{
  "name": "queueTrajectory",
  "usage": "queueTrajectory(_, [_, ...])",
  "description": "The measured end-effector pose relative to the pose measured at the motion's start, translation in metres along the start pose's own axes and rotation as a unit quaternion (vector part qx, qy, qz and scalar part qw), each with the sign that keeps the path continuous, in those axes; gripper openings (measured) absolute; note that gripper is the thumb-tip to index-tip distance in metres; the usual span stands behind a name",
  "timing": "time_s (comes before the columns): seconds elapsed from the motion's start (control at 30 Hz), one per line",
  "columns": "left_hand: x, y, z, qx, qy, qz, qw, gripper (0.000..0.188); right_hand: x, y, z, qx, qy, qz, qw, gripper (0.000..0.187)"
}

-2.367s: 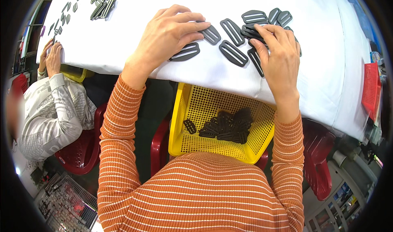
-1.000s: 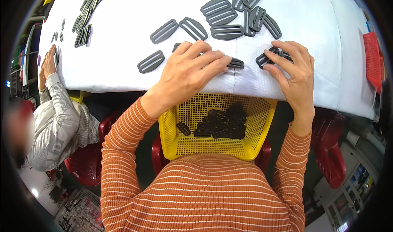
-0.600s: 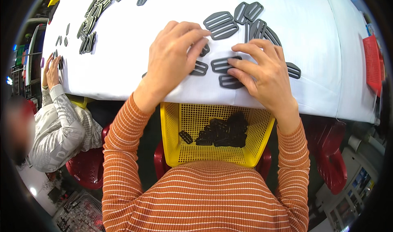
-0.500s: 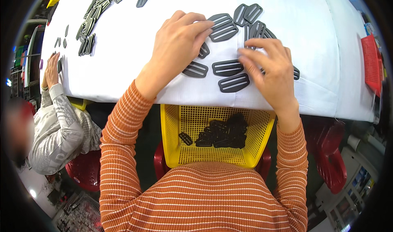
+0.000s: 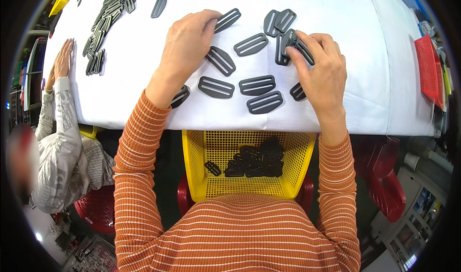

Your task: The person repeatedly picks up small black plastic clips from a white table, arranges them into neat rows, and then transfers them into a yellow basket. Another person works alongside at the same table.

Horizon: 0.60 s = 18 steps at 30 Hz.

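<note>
My left hand (image 5: 188,44) pinches the end of a black plastic slide buckle (image 5: 228,19) between thumb and fingers, over the white-covered table. Thumb and forefinger of my right hand (image 5: 324,75) close on another black slide buckle (image 5: 288,40), at a small overlapping cluster. Two more buckles (image 5: 285,20) overlap just beyond it. Between my hands several loose buckles (image 5: 257,85) lie flat, each with two long slots. One buckle (image 5: 180,97) is partly hidden by my left wrist, another (image 5: 297,92) by my right hand.
Below the table edge, a yellow basket (image 5: 190,169) holds a heap of black buckles. A long pile of buckles (image 5: 103,25) lies at the far left. A co-worker's hands (image 5: 62,61) rest at the left table edge. A red basket (image 5: 429,70) stands at the right.
My left hand has drawn left with one buckle, leaving its neighbour lying alone. My right hand has moved up to the cluster and closed on a buckle. The view has shifted slightly.
</note>
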State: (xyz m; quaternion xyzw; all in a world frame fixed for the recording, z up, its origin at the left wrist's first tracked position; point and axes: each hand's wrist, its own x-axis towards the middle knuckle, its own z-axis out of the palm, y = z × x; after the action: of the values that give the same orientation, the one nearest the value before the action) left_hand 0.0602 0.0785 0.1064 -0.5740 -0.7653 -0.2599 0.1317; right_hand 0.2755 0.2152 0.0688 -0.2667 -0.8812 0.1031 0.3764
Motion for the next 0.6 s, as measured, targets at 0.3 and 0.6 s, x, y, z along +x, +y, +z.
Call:
queueTrajectory(0.3, [-0.007,0.023,0.004,0.033,-0.006,0.101,0.994,0.025,0.001,0.023,-0.001,-0.036,-0.018,0.021,0.999,0.023])
queueTrajectory(0.6, [-0.018,0.022,0.0,0.054,-0.099,0.104,0.988,0.026,0.007,0.021,0.004,-0.115,-0.042,0.012,0.992,0.023])
